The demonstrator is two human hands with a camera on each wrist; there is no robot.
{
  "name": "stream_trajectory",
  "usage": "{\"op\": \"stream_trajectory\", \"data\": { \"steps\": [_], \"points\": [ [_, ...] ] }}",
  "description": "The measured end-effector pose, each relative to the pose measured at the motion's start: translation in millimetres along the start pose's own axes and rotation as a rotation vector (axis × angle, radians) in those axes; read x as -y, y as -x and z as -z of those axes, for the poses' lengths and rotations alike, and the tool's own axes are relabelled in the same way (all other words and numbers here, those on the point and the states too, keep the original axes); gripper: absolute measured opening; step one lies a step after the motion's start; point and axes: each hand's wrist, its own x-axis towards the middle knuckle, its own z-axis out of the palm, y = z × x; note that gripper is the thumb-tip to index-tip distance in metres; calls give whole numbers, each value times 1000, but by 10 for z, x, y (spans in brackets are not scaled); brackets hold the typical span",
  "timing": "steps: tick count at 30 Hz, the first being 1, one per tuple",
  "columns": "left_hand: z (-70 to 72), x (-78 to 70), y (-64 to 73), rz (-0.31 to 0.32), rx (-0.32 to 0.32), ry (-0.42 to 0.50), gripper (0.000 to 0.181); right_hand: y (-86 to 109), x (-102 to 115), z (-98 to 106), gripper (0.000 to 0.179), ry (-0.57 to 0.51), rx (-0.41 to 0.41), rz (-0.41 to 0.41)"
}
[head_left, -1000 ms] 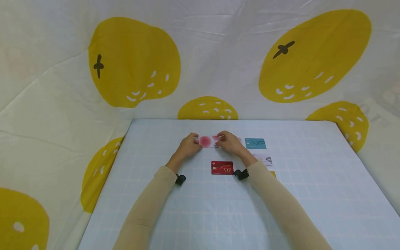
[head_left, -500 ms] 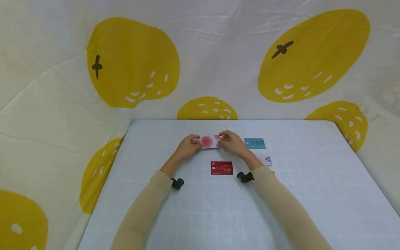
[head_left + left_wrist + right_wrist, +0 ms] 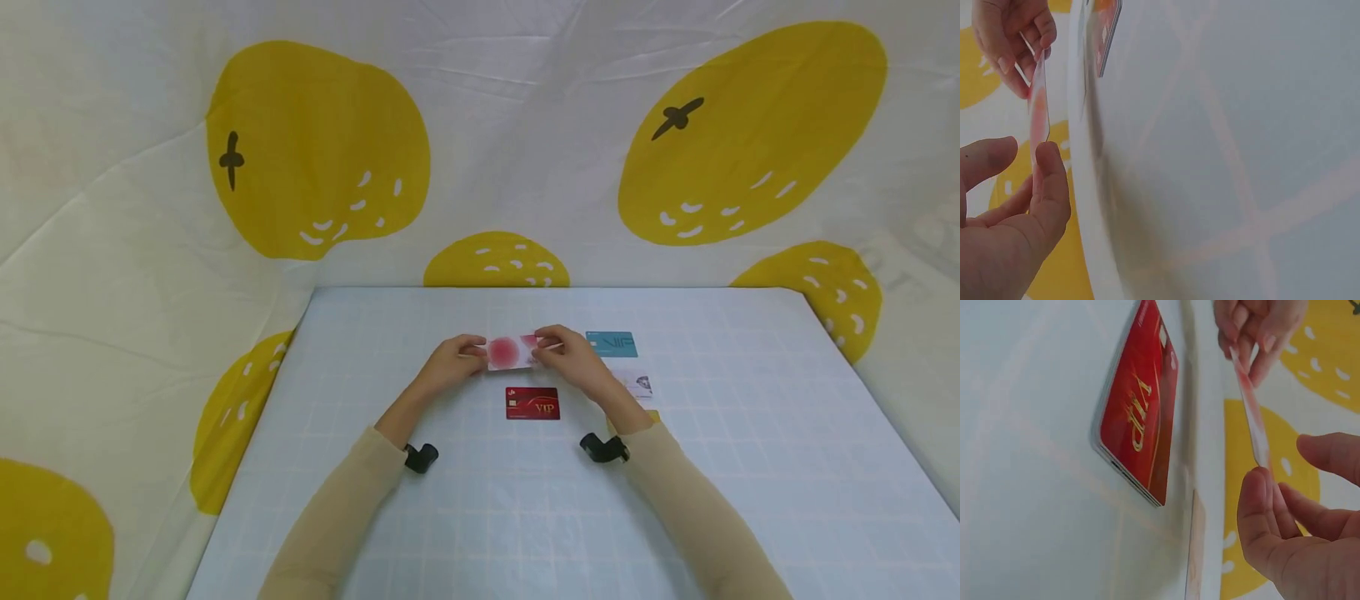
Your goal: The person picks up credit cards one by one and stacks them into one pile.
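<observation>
My left hand and right hand hold a white card with pink circles between them, one at each short end. In the left wrist view, this pink card is seen nearly edge-on, pinched by fingers and thumb-side at both ends and raised off the table. Nearer me on the table lies a red VIP card. The right wrist view shows the red VIP card with layered edges, like a small stack.
A teal VIP card lies right of my right hand. Below it is a whitish card, then a gold card, both partly covered by my right arm. A patterned cloth rises behind the table.
Both hands have brought the pink card toward me and slightly right, closer to the red card. The forearms have drawn back with it. The cards on the table have stayed put.
</observation>
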Motion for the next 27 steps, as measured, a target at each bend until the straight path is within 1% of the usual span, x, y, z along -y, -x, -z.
{"op": "stream_trajectory", "data": {
  "steps": [3,7,9,15,20,27],
  "points": [
    [-18,8,57,-15,22,2,39,89,-24,1,46,3,-3,12],
    [-41,12,139,-19,40,8,41,196,-51,-9,45,2,-12,22],
    [-56,16,180,-19,42,8,41,250,-51,-18,45,0,-19,9],
    [-112,42,297,-47,51,21,41,384,-80,-48,45,10,-18,-11],
    [-164,61,343,-54,64,30,41,450,-117,-60,44,2,-22,-1],
    [-229,70,377,-66,87,12,42,520,-194,-59,43,10,-28,9]
  ]
}}
